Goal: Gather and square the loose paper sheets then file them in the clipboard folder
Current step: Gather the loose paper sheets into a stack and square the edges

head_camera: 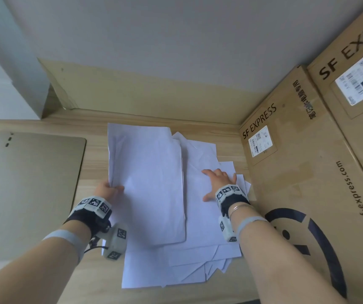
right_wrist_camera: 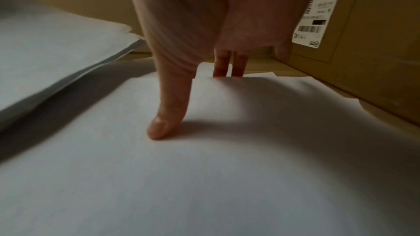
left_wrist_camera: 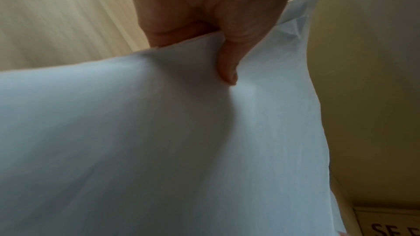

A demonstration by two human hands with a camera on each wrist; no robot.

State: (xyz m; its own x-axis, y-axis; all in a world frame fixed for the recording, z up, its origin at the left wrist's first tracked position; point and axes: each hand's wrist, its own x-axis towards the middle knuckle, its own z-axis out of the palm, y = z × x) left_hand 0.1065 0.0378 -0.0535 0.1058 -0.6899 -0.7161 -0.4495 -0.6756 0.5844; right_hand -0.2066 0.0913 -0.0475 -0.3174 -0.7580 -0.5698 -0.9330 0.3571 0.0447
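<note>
Paper sheets (head_camera: 200, 257) are lying fanned and unsquared mid-bench. The left hand (head_camera: 107, 190) is pinching a partly gathered bundle (head_camera: 147, 183) by its left edge; the right hand (head_camera: 219, 182) is pressing flat-fingered on the loose ones. Squaring and filing in the clipboard folder (head_camera: 31, 189), toward the bench's left edge, are looking yet undone.

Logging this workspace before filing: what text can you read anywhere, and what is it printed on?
"SF EXPRESS": nearer brown cardboard box, at the right.
"www.sf-express.com": the same box's side.
"SF EXP", cut off: farther brown cardboard box.
Chinese characters on the nearer box: too blurred.
White shipping labels with barcodes: too small.
White paper sheets: no print visible.
</note>
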